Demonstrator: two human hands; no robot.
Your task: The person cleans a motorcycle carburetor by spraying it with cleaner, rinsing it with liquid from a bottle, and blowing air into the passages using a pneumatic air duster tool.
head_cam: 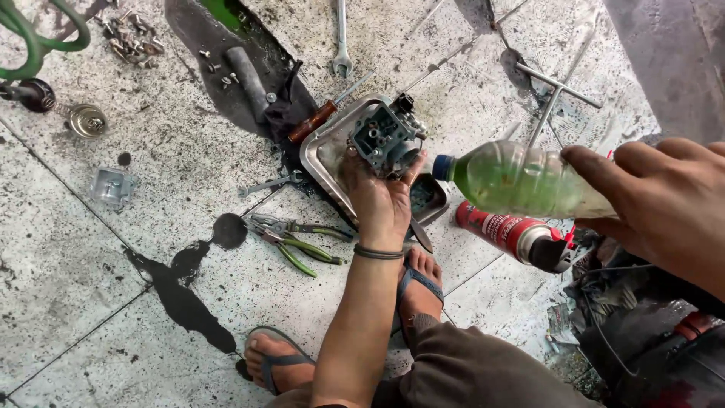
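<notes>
Carburetor (pixel 387 138) sits in your left hand (pixel 383 202), fingers curled up around its lower side, and you hold it over the metal tray (pixel 323 153) that lies on the tiled floor (pixel 151 151). Your right hand (pixel 664 200) grips the plastic bottle (pixel 521 180) of green liquid around its base; the bottle lies nearly level, its blue neck pointing at the carburetor and very close to your left fingertips. As I judge it, the step in hand is rinsing the carburetor body with the liquid over the tray. The next move calls for a small tilt of the bottle only — the neck must aim into the body, and the runoff should fall inside the tray rim, not on the floor, which is already stained dark.

Room is tight near the tray. A screwdriver with brown handle (pixel 313 121) rests on the far rim, a red spray can (pixel 513 234) lies just beside the near corner under the bottle, and the green-handled pliers (pixel 291 242) lie to the left of your wrist. Your feet in sandals (pixel 417 283) are just under the left forearm. More open floor is at the left — only a small metal part (pixel 112 187) lies there.
</notes>
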